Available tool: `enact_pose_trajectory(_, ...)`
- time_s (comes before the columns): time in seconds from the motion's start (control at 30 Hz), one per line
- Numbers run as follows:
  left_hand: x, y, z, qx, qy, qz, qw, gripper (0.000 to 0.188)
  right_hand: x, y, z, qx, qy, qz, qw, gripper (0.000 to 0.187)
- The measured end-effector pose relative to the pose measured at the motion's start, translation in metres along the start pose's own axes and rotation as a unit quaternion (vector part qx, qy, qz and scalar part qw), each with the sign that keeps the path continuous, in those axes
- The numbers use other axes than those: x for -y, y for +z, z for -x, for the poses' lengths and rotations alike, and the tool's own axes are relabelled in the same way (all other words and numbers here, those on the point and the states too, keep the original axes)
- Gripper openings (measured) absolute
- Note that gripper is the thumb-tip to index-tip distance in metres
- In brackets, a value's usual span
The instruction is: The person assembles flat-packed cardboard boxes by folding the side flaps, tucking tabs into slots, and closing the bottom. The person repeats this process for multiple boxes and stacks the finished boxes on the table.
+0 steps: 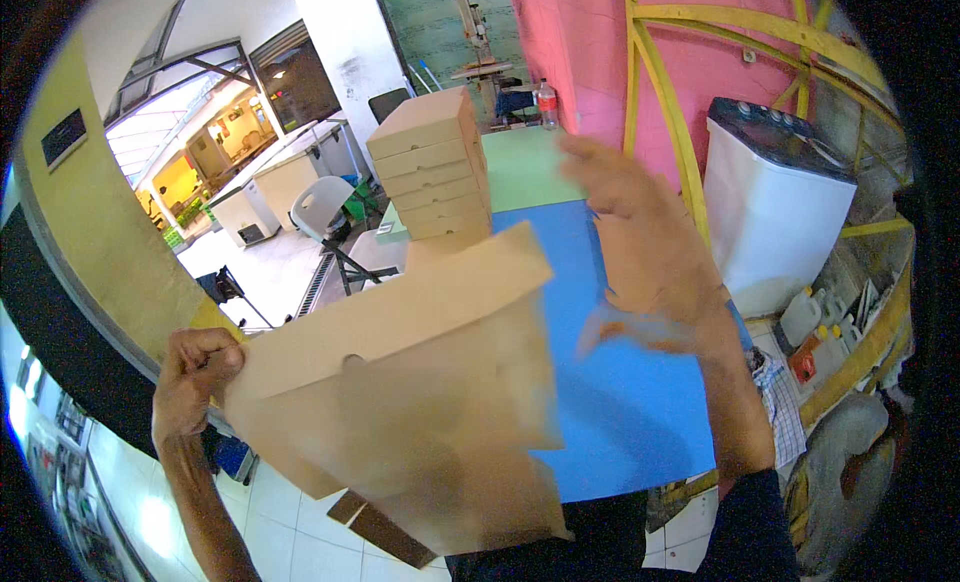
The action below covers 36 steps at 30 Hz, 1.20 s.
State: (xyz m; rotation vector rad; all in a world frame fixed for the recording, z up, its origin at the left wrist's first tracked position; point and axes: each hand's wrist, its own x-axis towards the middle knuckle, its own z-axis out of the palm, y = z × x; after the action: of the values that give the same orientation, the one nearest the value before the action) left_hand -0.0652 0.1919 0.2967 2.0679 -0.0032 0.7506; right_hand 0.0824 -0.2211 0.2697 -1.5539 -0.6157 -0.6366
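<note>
In the head view, the only one we have, we see a work room with a pink wall (590, 42), a yellow metal frame (663, 92) and a white washing machine (770, 217) at the right. Before the person stands a table with a blue top (640, 422) and, farther away, a green surface (530, 167). At its left side there is a stack of cardboard boxes (430, 162), and a plastic bottle (547, 107) stands behind.

The cardboard box blank (400, 412) is in the air, in front of the stack and partly over the blue top. The left hand (195, 382) is closed around its left end, with fingers curled and thumb pressing. The right hand (655, 252) is blurred, with its fingers spread; we see nothing gripped in it, and it appears apart from the blank, over the blue top.

We judge the blank to be light, rather stiff along the folds but flexible in the wide panel, not very slippery, and easy to crease. We would take it by both short ends, near the fold, without squeezing the panel.

Its long axis goes from the left hand upward to the right, slantwise. The small round notch (352, 362) lies by the fold, and the wide panel hangs toward the person's body.
</note>
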Motion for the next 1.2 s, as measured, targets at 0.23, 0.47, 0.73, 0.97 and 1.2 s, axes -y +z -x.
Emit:
enact_pose_trajectory(0.23,0.008,-0.009,-0.031,0.275,-0.041,0.099,0.955,0.036,0.006,0.032,0.017,0.093,-0.028,0.065,0.993,0.012)
enact_pose_trajectory(0.47,-0.005,0.003,-0.012,0.296,0.095,0.065,0.948,0.045,0.002,0.04,0.004,-0.002,-0.177,0.258,0.95,0.016)
enact_pose_trajectory(0.73,-0.004,0.054,-0.012,0.172,0.078,-0.102,0.977,0.039,0.005,0.048,0.004,0.009,-0.051,0.128,0.99,0.016)
enact_pose_trajectory(0.97,0.02,0.07,-0.027,0.147,0.12,-0.065,0.98,0.022,0.012,0.038,-0.001,0.029,-0.021,0.124,0.992,0.017)
enact_pose_trajectory(1.2,0.019,0.07,-0.039,0.118,0.059,0.04,0.99,0.01,0.02,0.014,-0.009,0.21,0.066,-0.184,0.958,0.039)
